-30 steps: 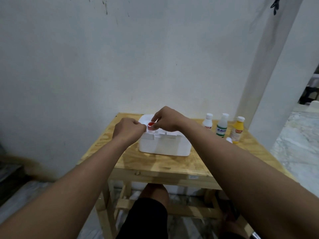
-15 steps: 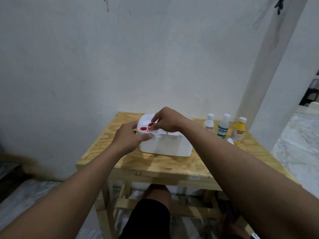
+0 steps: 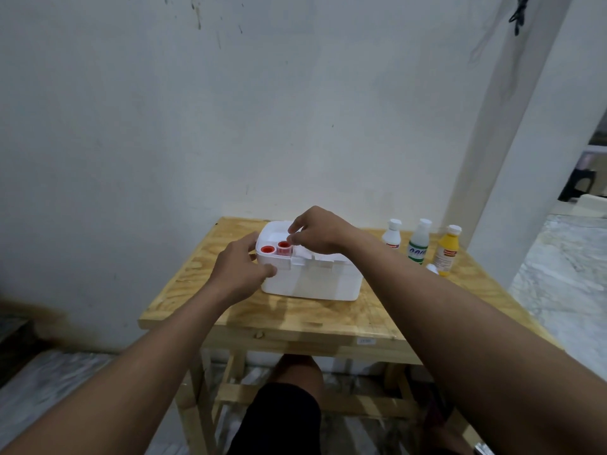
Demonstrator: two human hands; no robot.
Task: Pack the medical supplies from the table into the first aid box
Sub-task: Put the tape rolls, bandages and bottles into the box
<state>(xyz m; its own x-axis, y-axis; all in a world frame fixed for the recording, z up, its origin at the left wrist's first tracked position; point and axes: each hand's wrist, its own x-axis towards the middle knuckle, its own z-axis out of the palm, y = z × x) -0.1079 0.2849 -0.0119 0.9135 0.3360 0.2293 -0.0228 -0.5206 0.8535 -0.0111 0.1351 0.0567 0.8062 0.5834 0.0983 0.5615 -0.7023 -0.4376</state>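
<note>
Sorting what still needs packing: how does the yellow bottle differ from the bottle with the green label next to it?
The yellow bottle has an opaque yellow body; the green-label bottle looks pale and translucent. The yellow bottle's label has a red band; the other's is green with white lettering. The yellow bottle stands furthest right and slightly nearer the person. Both have white caps, stand upright on the wooden table, and remain outside the first aid box.

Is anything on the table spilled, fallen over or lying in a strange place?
Nothing is spilled. The three bottles stand upright beside the box, and two red-centred rolls sit upright in its left corner. One small white thing lies loose before the bottles; it is too small to identify.
</note>
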